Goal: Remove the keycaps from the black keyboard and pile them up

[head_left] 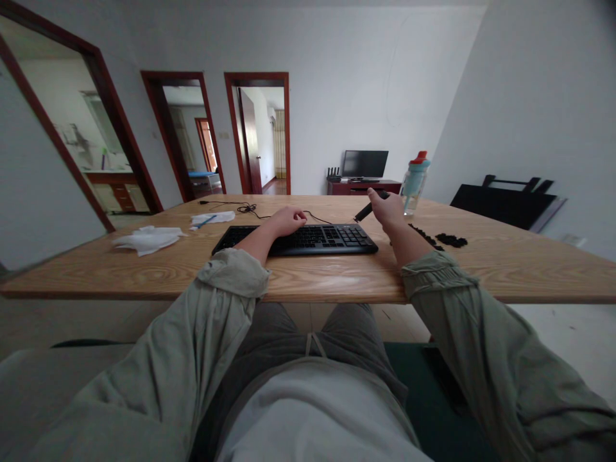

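Note:
A black keyboard lies on the wooden table in front of me. My left hand rests over the keyboard's upper middle, its fingers curled in; whatever they may hold is hidden. In my right hand, above the keyboard's right end, is a black stick-shaped tool. It slants down to the left, and its small light tip is close to the back right corner of the keys. Small black pieces that look like keycaps lie in a heap right of my right forearm, with more of them partly hidden behind it.
A clear bottle with a red lid stands behind my right hand. To the left lie crumpled white tissue, another tissue with a thin blue stick, and a black cable. The table's front edge is near my lap.

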A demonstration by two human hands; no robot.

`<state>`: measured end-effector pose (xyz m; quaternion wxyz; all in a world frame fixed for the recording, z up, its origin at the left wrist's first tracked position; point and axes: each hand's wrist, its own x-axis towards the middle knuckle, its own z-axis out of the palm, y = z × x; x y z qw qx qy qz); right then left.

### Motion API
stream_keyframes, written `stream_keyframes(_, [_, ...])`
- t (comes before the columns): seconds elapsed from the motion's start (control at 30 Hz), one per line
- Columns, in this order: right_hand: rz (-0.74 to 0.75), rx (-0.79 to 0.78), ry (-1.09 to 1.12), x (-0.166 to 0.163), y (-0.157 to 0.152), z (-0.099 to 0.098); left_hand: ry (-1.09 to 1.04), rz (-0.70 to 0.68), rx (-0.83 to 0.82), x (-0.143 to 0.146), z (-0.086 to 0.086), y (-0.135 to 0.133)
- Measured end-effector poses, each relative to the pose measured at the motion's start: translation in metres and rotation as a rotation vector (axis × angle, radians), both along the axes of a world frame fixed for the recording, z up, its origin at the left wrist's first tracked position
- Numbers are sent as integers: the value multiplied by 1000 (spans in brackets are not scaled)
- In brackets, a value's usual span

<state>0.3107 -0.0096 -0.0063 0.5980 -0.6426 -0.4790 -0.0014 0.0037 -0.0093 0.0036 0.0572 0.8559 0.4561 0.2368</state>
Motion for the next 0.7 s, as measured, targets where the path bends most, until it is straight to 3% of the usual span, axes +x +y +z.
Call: stream_keyframes(0.7, [66, 87, -89, -16, -9, 0, 24, 12, 8, 1, 0, 1])
